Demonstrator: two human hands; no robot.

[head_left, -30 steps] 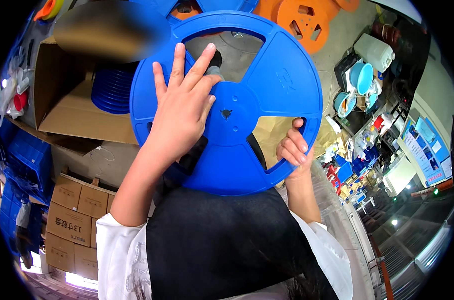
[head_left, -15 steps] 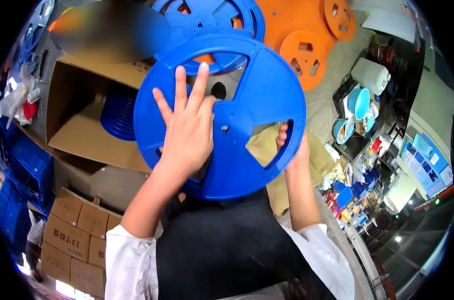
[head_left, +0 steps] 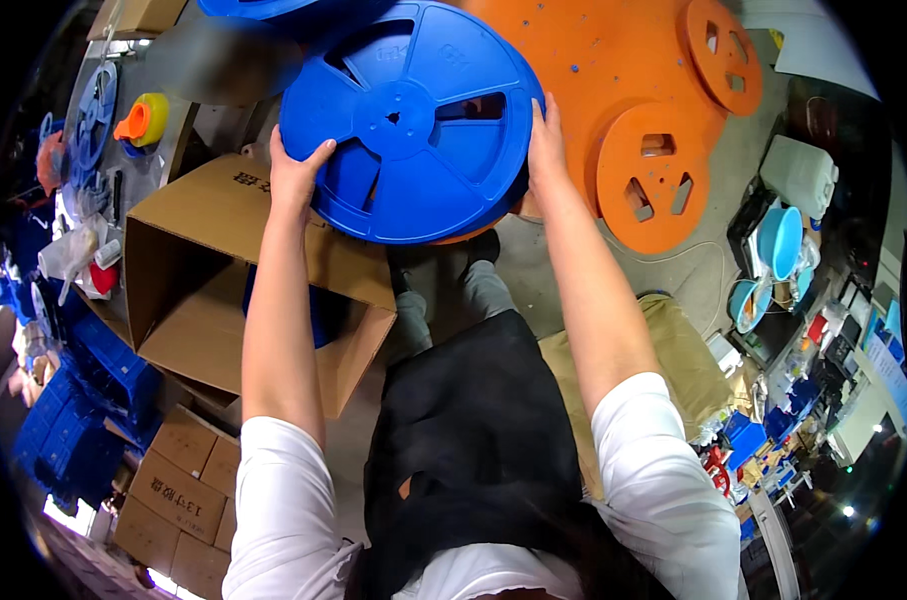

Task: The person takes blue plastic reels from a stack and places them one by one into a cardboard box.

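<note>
A large round blue plastic reel [head_left: 438, 175] with window-like openings lies at arm's length, over the orange surface. My left hand [head_left: 295, 178] grips its left rim, thumb on the face and the other fingers along the edge. On the opposite rim, my right hand [head_left: 545, 145] closes around the edge, its fingers pointing away from me. More blue shows through the openings and under the near edge, so another reel seems to lie beneath. Part of a further blue reel [head_left: 258, 8] shows at the top.
An open cardboard box [head_left: 208, 215] with something blue inside stands on the left. Orange discs with slots [head_left: 653, 178] form part of the orange structure [head_left: 563, 60]. Khaki cloth [head_left: 673, 350] lies right of my legs; stacked cartons [head_left: 178, 490] stand lower left; blue basins [head_left: 778, 243] sit far right.
The reel has moved away from me, onto the blue reels at the far side. My left hand, spread on its face before, now grips the left rim; my right hand has moved farther out.
</note>
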